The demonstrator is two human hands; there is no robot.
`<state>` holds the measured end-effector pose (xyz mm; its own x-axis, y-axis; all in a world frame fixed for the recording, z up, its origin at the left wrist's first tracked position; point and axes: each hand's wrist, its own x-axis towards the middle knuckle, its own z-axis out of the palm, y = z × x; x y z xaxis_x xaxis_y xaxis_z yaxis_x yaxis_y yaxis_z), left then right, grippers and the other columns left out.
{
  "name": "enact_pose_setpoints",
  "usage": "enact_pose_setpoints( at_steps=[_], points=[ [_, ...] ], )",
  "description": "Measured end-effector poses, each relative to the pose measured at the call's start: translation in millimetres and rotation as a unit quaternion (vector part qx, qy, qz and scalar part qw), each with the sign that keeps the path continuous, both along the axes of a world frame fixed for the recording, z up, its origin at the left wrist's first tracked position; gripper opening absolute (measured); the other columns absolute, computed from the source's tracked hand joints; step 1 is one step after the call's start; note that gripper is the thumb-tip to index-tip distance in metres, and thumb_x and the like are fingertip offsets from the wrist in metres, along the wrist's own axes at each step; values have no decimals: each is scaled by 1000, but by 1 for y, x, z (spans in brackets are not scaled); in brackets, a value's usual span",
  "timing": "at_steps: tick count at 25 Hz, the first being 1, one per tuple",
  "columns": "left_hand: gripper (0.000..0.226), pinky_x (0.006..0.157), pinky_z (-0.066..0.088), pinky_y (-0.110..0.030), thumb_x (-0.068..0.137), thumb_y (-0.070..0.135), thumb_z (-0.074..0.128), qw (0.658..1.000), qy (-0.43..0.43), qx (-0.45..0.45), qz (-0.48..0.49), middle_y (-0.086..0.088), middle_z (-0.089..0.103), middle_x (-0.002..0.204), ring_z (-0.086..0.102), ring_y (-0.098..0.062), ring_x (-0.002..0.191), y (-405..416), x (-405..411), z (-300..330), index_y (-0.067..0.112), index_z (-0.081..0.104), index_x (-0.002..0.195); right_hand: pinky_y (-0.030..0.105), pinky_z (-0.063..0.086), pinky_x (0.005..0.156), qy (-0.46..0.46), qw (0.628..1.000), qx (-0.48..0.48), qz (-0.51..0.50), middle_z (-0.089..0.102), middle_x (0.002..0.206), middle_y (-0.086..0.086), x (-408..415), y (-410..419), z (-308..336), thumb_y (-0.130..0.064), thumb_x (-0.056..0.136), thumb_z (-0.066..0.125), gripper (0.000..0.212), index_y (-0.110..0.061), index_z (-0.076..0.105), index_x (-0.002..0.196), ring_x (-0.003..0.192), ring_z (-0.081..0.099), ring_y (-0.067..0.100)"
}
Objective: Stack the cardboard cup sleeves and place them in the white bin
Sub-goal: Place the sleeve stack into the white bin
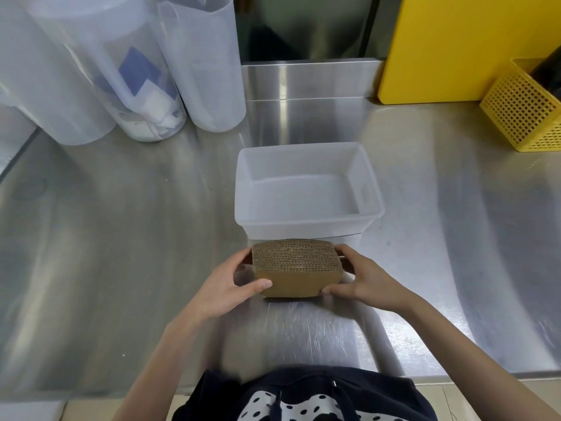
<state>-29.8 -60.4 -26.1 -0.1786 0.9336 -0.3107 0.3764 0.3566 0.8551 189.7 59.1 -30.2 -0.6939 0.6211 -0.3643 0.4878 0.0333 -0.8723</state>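
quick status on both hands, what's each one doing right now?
Left hand: closed on the left end of the stack of cardboard sleeves.
Right hand: closed on the right end of the same stack.

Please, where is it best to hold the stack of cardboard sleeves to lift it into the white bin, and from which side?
Grip the stack of cardboard sleeves at its two short ends, pressing inward from left and right, as the left hand and right hand do now. The sleeves are loose flat layers, so squeezing the ends probably keeps them together. The white bin stands open just behind.
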Motion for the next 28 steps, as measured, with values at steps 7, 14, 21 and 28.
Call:
enact_pose_setpoints(
  at_steps=[7, 14, 21, 28],
  points=[
    [74, 84, 47, -9, 41, 80, 61, 997, -65, 41, 7, 22, 65, 103, 60, 5, 101, 8, -8, 20, 44, 49, 104, 26, 47, 92, 22, 998, -60, 19, 54, 122, 3, -4, 4, 36, -27, 65, 66, 63, -21, 36, 121, 112, 54, 16],
    [72, 78, 46, -5, 41, 82, 58, 997, -58, 59, -6, 20, 64, 103, 61, 9, 94, 24, -23, 39, 42, 52, 100, 14, 49, 77, 5, 999, 17, 49, 43, 111, -8, -22, 15, 63, -30, 68, 63, 69, -30, 20, 122, 96, 52, 14],
    [45, 79, 46, -2, 55, 56, 58, 998, -42, 43, -24, 21, 61, 105, 60, 14, 89, 55, -41, 58, 46, 50, 98, 23, 47, 86, -29, 997, 42, 53, 50, 108, -5, -36, 40, 74, -17, 79, 65, 68, -22, 23, 132, 105, 55, 19],
    [59, 80, 45, -2, 51, 60, 56, 999, -22, 2, -44, 16, 61, 108, 58, 16, 90, 101, -64, 75, 36, 52, 105, 18, 46, 72, -69, 995, 53, 51, 48, 108, -5, -58, 76, 87, -22, 77, 68, 58, -17, 34, 123, 88, 55, 6]
  ],
)
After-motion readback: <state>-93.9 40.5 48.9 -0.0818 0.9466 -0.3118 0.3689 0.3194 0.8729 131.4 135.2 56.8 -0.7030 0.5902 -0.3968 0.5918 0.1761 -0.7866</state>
